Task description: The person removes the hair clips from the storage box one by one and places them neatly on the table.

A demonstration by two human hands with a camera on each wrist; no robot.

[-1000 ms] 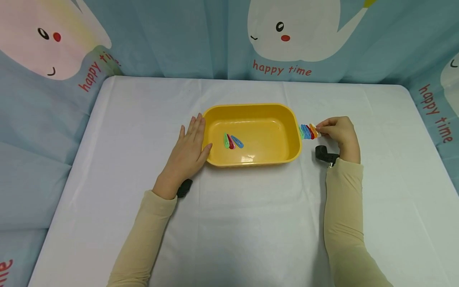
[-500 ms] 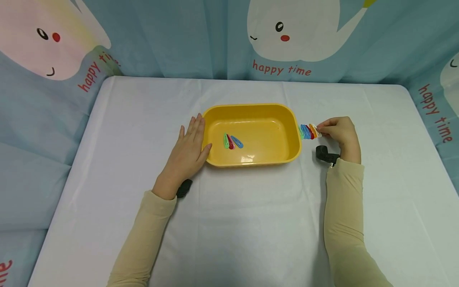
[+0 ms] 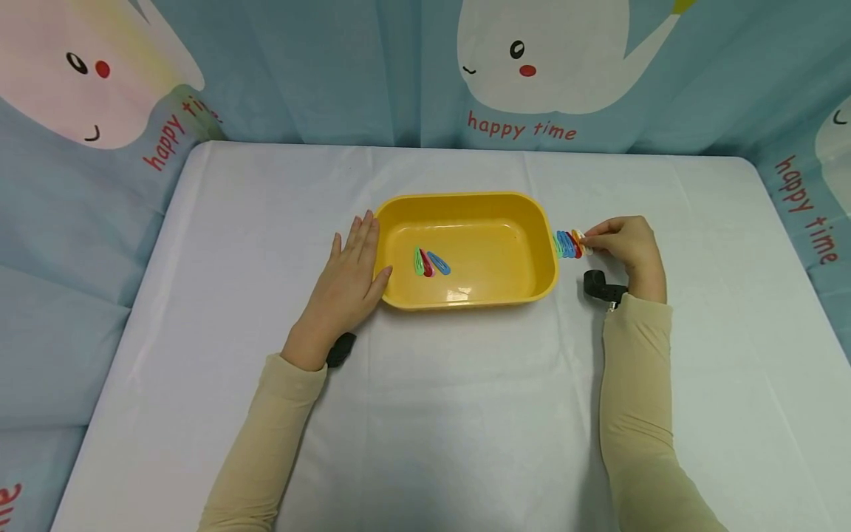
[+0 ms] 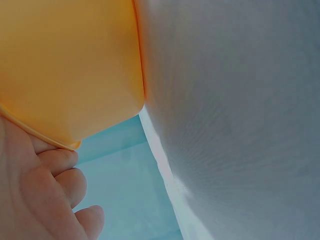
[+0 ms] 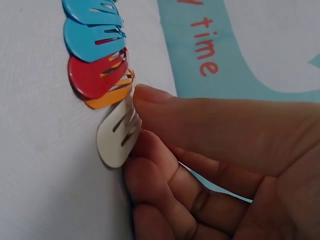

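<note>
While the left hand (image 3: pixel 344 284) lies along the left wall of the yellow tray (image 3: pixel 501 247), its fingers are straight and grasp nothing; light, steady contact there should be enough to hold the tray in place. The tray sits about midway between the left and right edges of the tabletop (image 3: pixel 425 428), with a green clip (image 3: pixel 419 262), a reddish clip (image 3: pixel 428 264) and a blue clip (image 3: pixel 439 262) close together on its floor. Just outside its right wall, a row of overlapping clips (image 3: pixel 566 244) runs toward the tabletop's right edge; whether it touches the tray cannot be told. At the row's right end, the right hand (image 3: pixel 628 246) grasps the white clip (image 5: pixel 117 137) by its narrow tip, between thumb and fingers. The pinch is best kept small and firm, and any lift directed away from the orange clip (image 5: pixel 107 97) alongside, so that the row is not disturbed.
</note>
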